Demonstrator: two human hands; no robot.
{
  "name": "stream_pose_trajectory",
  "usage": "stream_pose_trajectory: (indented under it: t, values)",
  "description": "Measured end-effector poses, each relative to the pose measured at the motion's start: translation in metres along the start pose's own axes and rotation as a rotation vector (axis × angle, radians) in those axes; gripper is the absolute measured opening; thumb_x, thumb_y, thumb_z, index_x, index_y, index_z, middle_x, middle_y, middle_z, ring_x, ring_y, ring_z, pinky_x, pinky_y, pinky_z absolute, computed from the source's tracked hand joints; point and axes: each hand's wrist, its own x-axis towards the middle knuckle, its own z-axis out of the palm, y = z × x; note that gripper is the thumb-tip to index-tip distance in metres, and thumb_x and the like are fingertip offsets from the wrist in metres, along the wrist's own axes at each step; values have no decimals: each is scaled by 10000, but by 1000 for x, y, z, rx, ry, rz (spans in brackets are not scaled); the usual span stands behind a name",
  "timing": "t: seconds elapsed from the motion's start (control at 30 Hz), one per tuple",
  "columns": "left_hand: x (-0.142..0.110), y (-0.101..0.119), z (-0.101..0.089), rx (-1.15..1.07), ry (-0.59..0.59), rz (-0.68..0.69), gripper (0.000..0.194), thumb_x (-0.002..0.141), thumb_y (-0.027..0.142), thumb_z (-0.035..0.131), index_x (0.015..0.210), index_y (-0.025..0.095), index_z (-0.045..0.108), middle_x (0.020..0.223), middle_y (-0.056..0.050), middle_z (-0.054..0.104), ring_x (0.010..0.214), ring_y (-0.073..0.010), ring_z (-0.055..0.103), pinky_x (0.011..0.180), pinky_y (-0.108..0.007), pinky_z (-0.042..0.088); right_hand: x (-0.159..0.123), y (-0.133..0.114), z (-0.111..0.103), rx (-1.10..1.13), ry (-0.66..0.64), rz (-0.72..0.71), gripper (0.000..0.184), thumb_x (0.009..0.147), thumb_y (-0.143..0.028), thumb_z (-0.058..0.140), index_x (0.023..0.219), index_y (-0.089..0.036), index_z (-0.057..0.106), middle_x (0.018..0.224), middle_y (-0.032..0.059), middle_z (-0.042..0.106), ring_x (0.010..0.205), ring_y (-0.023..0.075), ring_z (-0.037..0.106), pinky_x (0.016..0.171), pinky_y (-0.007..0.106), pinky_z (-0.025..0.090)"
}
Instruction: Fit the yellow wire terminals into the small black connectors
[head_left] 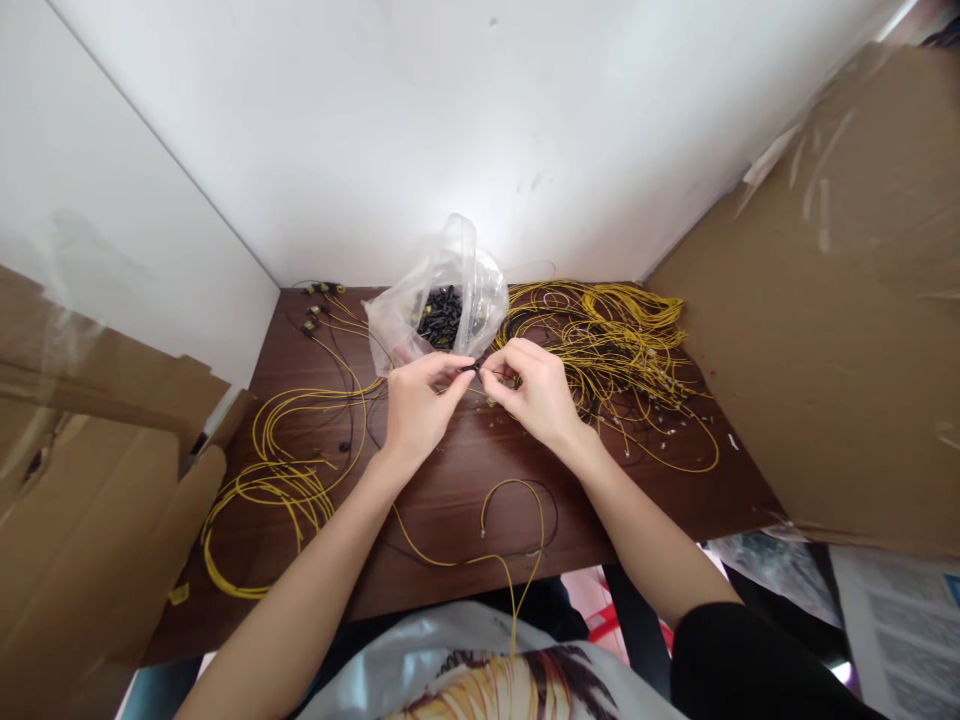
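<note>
Small black tubular piece (470, 368) just in front of clear plastic bag (384, 335): left hand (420, 405) pinches it; right hand (534, 390) fingertips at its other end, cannot tell whether gripping. Probably light, stiff, slippery; best held by sides.

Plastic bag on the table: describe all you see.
The plastic bag looks thin, clear and crumpled, seemingly open, peaking at the top. Small black pieces lie inside. It sits toward the back of the table, near the white wall, left of the tangled yellow wires. The left hand overlaps its near edge; contact is unclear.
</note>
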Motion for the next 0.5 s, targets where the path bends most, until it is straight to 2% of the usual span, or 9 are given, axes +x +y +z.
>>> stream_pose_trajectory:
  t: [0.17,0.27,0.37,0.5]
  values:
    - [0,2,-1,77,6,103,122,770,160,644,861,148,725,817,-46,725,667,-128,641,660,-248,535,2,0,2,279,6,278,81,777,-193,600,721,-158,646,656,9,618,589,116,529,568,246,414]
    - [0,3,-1,152,16,189,110,782,139,631,849,147,717,813,-42,717,669,-123,620,654,-249,519,1,2,5,421,-17,402,113,757,-244,629,743,-140,670,650,13,643,560,106,538,544,234,412]
    - [-1,4,-1,202,30,255,99,786,135,632,843,149,712,800,-40,710,671,-127,608,660,-263,508,0,2,8,437,7,435,117,747,-247,632,723,-137,668,638,12,643,543,102,529,531,230,407]
    - [-1,3,0,198,38,281,97,787,134,634,841,148,713,798,-44,709,690,-136,617,668,-270,510,-1,-1,10,314,91,351,92,753,-207,615,700,-146,658,634,4,623,547,102,509,544,235,405]
